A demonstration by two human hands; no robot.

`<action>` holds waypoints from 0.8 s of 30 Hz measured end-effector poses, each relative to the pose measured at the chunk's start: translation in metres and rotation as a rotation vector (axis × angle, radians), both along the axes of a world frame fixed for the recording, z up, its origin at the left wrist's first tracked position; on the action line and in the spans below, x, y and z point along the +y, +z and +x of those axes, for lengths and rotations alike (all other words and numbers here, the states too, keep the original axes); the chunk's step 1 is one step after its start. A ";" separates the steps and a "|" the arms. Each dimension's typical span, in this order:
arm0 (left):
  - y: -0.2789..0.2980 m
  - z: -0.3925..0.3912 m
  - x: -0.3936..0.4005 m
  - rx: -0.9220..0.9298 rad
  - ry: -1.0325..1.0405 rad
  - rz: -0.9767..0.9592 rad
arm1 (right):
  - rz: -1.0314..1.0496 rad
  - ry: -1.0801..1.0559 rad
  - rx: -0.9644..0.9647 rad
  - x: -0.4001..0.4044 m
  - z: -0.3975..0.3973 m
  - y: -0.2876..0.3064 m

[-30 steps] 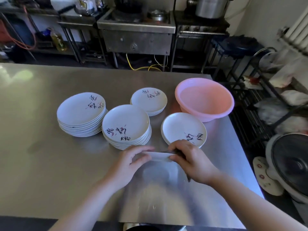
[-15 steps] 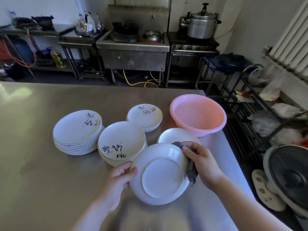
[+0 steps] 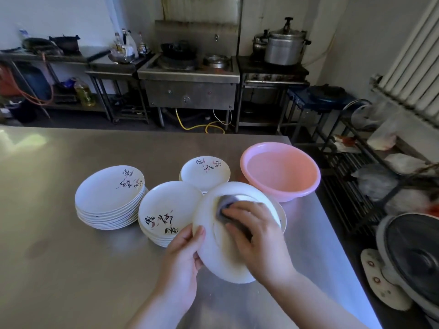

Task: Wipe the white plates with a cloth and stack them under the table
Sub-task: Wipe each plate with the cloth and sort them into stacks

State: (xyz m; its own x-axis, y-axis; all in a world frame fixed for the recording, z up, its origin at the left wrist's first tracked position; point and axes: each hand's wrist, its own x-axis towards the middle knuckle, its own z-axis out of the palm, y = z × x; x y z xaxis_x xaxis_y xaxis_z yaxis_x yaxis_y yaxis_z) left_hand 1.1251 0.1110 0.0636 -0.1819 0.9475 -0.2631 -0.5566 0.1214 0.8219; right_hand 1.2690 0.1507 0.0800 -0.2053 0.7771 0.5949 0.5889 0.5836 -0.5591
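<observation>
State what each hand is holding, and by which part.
The left hand grips the upturned white plate by its left rim. The right hand presses a grey cloth against the plate's underside.

The worktop (image 3: 59,269) is brushed metal with a dull sheen; plates (image 3: 109,188) are glossy white, the basin (image 3: 306,186) smooth pink plastic, the cloth (image 3: 225,205) matt grey.
</observation>
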 end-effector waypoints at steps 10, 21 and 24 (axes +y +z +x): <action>0.008 -0.014 0.001 0.078 0.031 0.017 | -0.052 -0.017 0.018 0.007 0.033 -0.003; 0.018 -0.001 -0.006 0.354 -0.098 0.256 | 0.002 -0.085 0.089 0.012 -0.001 0.029; 0.016 -0.002 -0.008 0.316 -0.100 0.281 | 0.140 0.158 -0.049 -0.003 -0.012 0.022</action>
